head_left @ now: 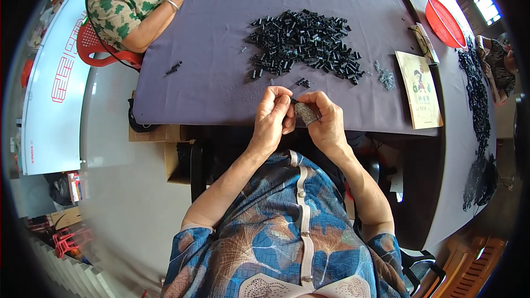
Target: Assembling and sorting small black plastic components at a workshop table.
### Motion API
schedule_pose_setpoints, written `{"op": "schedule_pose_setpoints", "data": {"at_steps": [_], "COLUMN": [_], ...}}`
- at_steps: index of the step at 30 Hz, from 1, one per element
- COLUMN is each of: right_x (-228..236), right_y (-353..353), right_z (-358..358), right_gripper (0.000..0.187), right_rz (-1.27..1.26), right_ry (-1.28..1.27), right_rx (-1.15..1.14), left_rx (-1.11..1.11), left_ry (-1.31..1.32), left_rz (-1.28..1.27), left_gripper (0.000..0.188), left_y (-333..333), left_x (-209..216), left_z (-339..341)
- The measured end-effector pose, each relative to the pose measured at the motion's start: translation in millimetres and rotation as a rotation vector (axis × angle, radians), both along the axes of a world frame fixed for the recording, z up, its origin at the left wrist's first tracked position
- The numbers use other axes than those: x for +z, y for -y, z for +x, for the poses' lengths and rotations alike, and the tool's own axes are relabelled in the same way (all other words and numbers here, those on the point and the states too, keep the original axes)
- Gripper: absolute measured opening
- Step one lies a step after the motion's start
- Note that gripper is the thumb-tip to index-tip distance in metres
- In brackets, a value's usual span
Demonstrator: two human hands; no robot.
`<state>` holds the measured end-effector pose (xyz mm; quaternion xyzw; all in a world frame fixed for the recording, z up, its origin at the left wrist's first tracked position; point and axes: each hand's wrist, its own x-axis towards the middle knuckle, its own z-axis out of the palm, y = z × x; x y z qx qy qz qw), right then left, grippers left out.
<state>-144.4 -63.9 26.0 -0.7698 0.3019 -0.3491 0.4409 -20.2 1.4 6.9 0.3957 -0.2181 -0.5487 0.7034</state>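
Close together at the table's near edge, my left hand [271,118] and my right hand [327,124] both pinch one small black cylindrical piece [293,100]. Only a bit of it shows between the fingertips. A grey speckled cloth finger cover [305,113] wraps a finger of my right hand. Just beyond my hands spreads a big pile of short black cylindrical pieces [303,44]. A few loose black pieces [302,82] lie nearest my fingers. Tiny clear bits [243,95] are scattered left of my left hand.
A small heap of clear parts [385,77] and a yellow booklet [418,91] lie to the right on the purple-grey tablecloth [193,88]. Farther right are a red basket [445,21] and more black pieces [475,94]. A person in a green-patterned shirt [118,8] sits at the far left.
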Motion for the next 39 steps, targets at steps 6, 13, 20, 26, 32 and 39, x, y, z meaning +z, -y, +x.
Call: {"op": "schedule_pose_setpoints", "data": {"at_steps": [6, 13, 20, 26, 32, 39], "right_x": [-7.6, -10.2, -11.1, -16.3, -7.2, -10.3], "right_y": [3.1, 5.5, 5.2, 8.0, 11.4, 7.7], "right_z": [-1.5, -1.3, -0.7, -2.5, -3.8, -0.2], "right_gripper": [0.039, 0.038, 0.035, 0.033, 0.024, 0.012], "right_rz": [0.118, 0.087, 0.104, 0.233, 0.435, 0.404], "right_ry": [0.066, 0.069, 0.072, 0.08, 0.097, 0.168], "right_rx": [0.024, 0.03, -0.005, 0.004, 0.061, 0.028], "left_rx": [0.01, -0.042, -0.058, -0.021, -0.027, -0.067], "left_ry": [0.041, 0.007, 0.03, 0.233, 0.283, 0.051], "left_rz": [-0.006, 0.03, 0.02, -0.022, 0.002, 0.063], "left_gripper": [0.007, 0.01, 0.008, 0.006, 0.007, 0.015], "left_y": [-0.7, 1.6, 0.8, 1.0, 0.5, 1.6], "left_x": [5.1, -0.4, 2.8, -0.6, 2.2, 3.8], "left_z": [-0.7, 2.8, 2.9, -0.1, 1.1, 1.4]}}
